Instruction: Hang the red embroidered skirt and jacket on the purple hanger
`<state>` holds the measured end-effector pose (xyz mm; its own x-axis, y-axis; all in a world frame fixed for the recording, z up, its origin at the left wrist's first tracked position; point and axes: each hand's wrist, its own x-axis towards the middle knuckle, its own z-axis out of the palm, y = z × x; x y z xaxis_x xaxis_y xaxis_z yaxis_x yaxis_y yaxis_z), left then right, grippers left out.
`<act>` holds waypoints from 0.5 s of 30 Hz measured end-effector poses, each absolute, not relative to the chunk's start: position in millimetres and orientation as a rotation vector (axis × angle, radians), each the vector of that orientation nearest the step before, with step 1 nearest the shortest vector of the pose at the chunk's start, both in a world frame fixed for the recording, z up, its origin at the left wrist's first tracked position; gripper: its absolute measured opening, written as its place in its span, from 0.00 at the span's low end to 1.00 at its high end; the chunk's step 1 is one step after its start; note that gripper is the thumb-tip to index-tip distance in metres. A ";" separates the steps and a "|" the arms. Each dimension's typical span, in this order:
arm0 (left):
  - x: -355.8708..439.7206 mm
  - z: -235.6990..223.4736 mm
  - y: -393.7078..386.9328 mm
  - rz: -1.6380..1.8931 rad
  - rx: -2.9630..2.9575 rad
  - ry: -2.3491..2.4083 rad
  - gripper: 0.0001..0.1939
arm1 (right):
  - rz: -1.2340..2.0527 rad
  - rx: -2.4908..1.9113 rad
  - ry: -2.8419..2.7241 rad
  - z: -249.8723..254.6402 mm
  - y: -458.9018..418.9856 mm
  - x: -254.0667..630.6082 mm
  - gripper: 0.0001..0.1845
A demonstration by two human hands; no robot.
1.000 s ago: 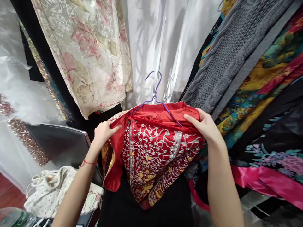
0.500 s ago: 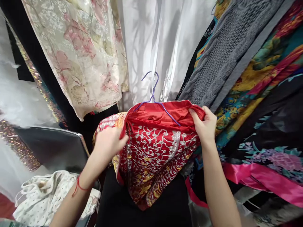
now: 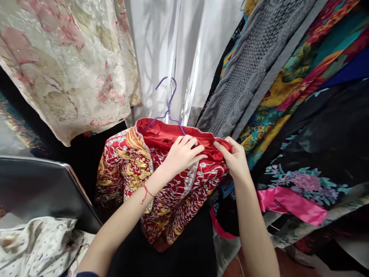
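Observation:
A red jacket with gold and silver embroidery hangs in front of me, its red lining showing at the open neck. A purple wire hanger sits inside the neck, its hook sticking up. My left hand, with a red string bracelet on the wrist, lies across the front of the neck opening. Its curled fingers close over the hanger's right arm, which disappears beneath them; the thumb is a little apart. My right hand pinches the right edge of the jacket's neck between thumb and fingers.
Floral cream fabric hangs at upper left, white curtains behind. To the right hang a grey cable-knit, patterned fabrics and a black floral garment with a pink ribbon. A dark chair back and white dotted cloth are at lower left.
My left hand has let go of the jacket's left edge and moved right onto the hanger at the neck. My right hand still holds the right edge. The view has shifted slightly.

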<state>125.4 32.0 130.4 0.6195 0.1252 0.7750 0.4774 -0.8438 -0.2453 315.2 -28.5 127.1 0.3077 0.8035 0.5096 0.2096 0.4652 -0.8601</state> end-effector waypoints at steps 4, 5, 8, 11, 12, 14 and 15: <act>126.5 120.3 34.8 -1.268 -2.363 -0.527 0.12 | 0.343 -1.094 -1.148 108.8 -29.1 322.1 0.27; 126.5 119.2 34.7 -1.296 -2.339 -0.535 0.12 | 0.288 -1.083 -1.111 108.3 -28.3 324.5 0.27; 129.4 117.0 37.4 -1.378 -2.291 -0.552 0.10 | 0.075 -1.015 -0.984 121.9 -31.8 333.6 0.24; 138.0 113.3 46.1 -1.452 -2.307 -0.602 0.09 | -0.209 -0.965 -0.913 147.1 -49.7 339.8 0.19; 142.4 111.7 49.5 -1.473 -2.306 -0.630 0.09 | -0.293 -0.987 -0.930 153.8 -58.2 339.7 0.17; 152.3 108.2 53.8 -1.506 -2.297 -0.699 0.08 | -0.379 -1.083 -1.024 159.2 -75.9 335.5 0.15; 157.2 106.1 53.6 -1.530 -2.292 -0.733 0.08 | -0.377 -1.143 -1.080 157.2 -83.8 331.9 0.16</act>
